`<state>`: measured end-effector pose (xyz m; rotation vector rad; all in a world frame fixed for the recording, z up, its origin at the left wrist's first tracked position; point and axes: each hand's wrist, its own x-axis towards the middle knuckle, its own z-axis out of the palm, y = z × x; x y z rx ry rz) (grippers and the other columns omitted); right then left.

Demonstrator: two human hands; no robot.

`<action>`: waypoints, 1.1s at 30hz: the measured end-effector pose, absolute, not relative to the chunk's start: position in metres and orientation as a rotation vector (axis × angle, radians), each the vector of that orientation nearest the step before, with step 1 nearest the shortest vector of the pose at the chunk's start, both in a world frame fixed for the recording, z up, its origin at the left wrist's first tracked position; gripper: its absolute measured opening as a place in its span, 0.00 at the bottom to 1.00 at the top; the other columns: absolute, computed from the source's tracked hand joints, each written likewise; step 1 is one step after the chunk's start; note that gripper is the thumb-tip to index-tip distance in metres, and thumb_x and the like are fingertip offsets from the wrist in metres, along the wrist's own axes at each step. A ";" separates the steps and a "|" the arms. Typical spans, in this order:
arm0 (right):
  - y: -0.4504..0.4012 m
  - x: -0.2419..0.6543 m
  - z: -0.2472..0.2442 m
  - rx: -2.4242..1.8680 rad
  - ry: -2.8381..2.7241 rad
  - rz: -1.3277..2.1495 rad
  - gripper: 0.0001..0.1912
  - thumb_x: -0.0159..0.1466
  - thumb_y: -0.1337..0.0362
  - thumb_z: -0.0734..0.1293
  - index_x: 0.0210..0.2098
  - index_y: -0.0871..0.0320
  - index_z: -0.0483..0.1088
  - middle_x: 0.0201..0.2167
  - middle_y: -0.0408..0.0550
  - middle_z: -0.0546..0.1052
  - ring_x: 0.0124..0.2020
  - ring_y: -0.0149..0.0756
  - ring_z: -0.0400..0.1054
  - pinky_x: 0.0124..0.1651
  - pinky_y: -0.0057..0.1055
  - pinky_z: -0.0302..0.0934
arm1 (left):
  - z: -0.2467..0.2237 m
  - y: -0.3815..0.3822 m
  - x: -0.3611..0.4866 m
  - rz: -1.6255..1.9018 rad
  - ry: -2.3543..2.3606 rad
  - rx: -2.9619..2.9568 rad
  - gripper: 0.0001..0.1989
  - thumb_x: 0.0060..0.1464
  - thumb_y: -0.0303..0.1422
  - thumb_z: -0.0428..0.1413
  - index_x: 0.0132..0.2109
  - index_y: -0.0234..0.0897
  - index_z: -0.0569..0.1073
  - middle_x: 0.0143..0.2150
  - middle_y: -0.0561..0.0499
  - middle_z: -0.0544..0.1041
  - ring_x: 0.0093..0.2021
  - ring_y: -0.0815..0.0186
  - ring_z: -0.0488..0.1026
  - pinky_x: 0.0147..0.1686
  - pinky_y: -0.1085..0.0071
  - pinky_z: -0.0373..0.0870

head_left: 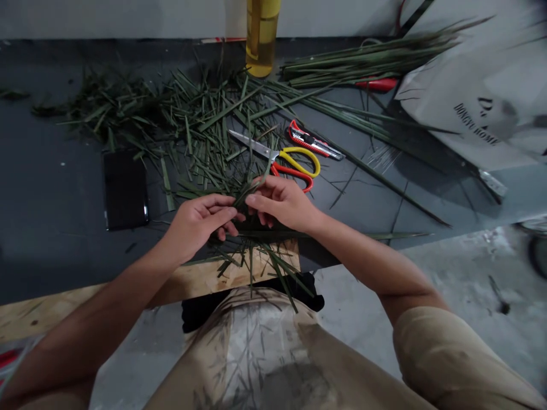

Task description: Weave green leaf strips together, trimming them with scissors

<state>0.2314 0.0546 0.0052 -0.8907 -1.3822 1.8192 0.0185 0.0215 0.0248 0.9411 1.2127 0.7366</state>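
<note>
Close together over the table's near edge, my two hands hold green leaf strips (243,197) between them. Thumb and fingers of my left hand (200,221) are pinched on the strips' lower left part. My right hand (282,202) grips their upper right end, fingers curled. Just beyond my right hand lie scissors (299,162) with one yellow and one red handle, blades pointing left. A red and black utility knife (314,141) rests behind them. Cut leaf pieces (205,131) are heaped beyond my hands, and more strips (277,262) lie below them at the wooden edge.
A black phone (125,191) lies at left. Behind the heap stands a bottle of yellow liquid (262,40). Bundled long leaves (367,60) and a white printed bag (478,108) are at the back right. A bare wooden board (55,304) runs along the near edge.
</note>
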 end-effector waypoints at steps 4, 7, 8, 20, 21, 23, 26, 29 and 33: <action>0.057 0.233 0.003 -0.903 -1.346 1.795 0.15 0.64 0.55 0.75 0.39 0.59 0.72 0.26 0.38 0.77 0.19 0.22 0.67 0.18 0.19 0.61 | 0.021 0.021 0.020 0.748 1.198 0.954 0.15 0.52 0.35 0.69 0.45 0.33 0.79 0.37 0.47 0.86 0.26 0.68 0.79 0.22 0.75 0.71; 0.058 0.235 0.004 -0.911 -1.359 1.782 0.10 0.66 0.59 0.73 0.37 0.60 0.73 0.28 0.40 0.78 0.19 0.22 0.68 0.19 0.19 0.62 | 0.020 0.021 0.020 0.760 1.179 0.923 0.16 0.52 0.35 0.69 0.45 0.33 0.79 0.36 0.48 0.85 0.25 0.68 0.78 0.19 0.76 0.68; 0.059 0.235 0.005 -0.913 -1.367 1.776 0.09 0.66 0.60 0.72 0.36 0.61 0.73 0.28 0.41 0.78 0.19 0.22 0.68 0.19 0.19 0.62 | 0.020 0.021 0.020 0.761 1.174 0.910 0.16 0.52 0.35 0.69 0.46 0.33 0.79 0.35 0.48 0.85 0.25 0.68 0.78 0.19 0.76 0.67; 0.054 0.229 -0.001 -0.935 -1.388 1.751 0.18 0.63 0.51 0.76 0.39 0.58 0.70 0.25 0.36 0.74 0.19 0.22 0.66 0.19 0.19 0.61 | 0.018 0.021 0.021 0.787 1.191 0.910 0.14 0.51 0.34 0.70 0.44 0.33 0.81 0.28 0.51 0.82 0.22 0.71 0.75 0.18 0.78 0.65; 0.053 0.227 -0.002 -0.929 -1.396 1.771 0.19 0.62 0.51 0.77 0.38 0.58 0.70 0.25 0.36 0.73 0.19 0.22 0.66 0.19 0.19 0.62 | 0.017 0.020 0.022 0.781 1.189 0.913 0.14 0.50 0.34 0.70 0.44 0.33 0.81 0.27 0.52 0.81 0.22 0.70 0.75 0.18 0.77 0.66; 0.052 0.224 -0.005 -0.924 -1.411 1.798 0.20 0.61 0.51 0.78 0.37 0.59 0.69 0.25 0.36 0.73 0.19 0.22 0.66 0.20 0.20 0.62 | 0.016 0.020 0.022 0.776 1.183 0.903 0.14 0.50 0.34 0.70 0.43 0.34 0.82 0.27 0.52 0.81 0.23 0.69 0.76 0.19 0.77 0.67; 0.051 0.223 -0.006 -0.928 -1.435 1.801 0.20 0.61 0.52 0.77 0.38 0.59 0.69 0.26 0.37 0.74 0.20 0.23 0.67 0.20 0.20 0.62 | 0.016 0.021 0.020 0.768 1.163 0.860 0.13 0.50 0.34 0.71 0.42 0.35 0.82 0.30 0.52 0.82 0.24 0.70 0.77 0.20 0.77 0.68; 0.051 0.225 -0.006 -0.906 -1.459 1.792 0.18 0.62 0.53 0.76 0.38 0.59 0.69 0.27 0.37 0.75 0.21 0.23 0.66 0.22 0.21 0.63 | 0.015 0.021 0.020 0.752 1.146 0.828 0.11 0.51 0.34 0.70 0.41 0.35 0.82 0.32 0.51 0.83 0.23 0.70 0.77 0.20 0.77 0.67; 0.051 0.225 -0.004 -0.880 -1.463 1.766 0.15 0.64 0.55 0.75 0.38 0.57 0.69 0.26 0.37 0.74 0.21 0.23 0.66 0.24 0.22 0.64 | 0.017 0.021 0.023 0.769 1.175 0.861 0.11 0.51 0.35 0.69 0.41 0.35 0.82 0.31 0.51 0.82 0.24 0.69 0.77 0.21 0.75 0.68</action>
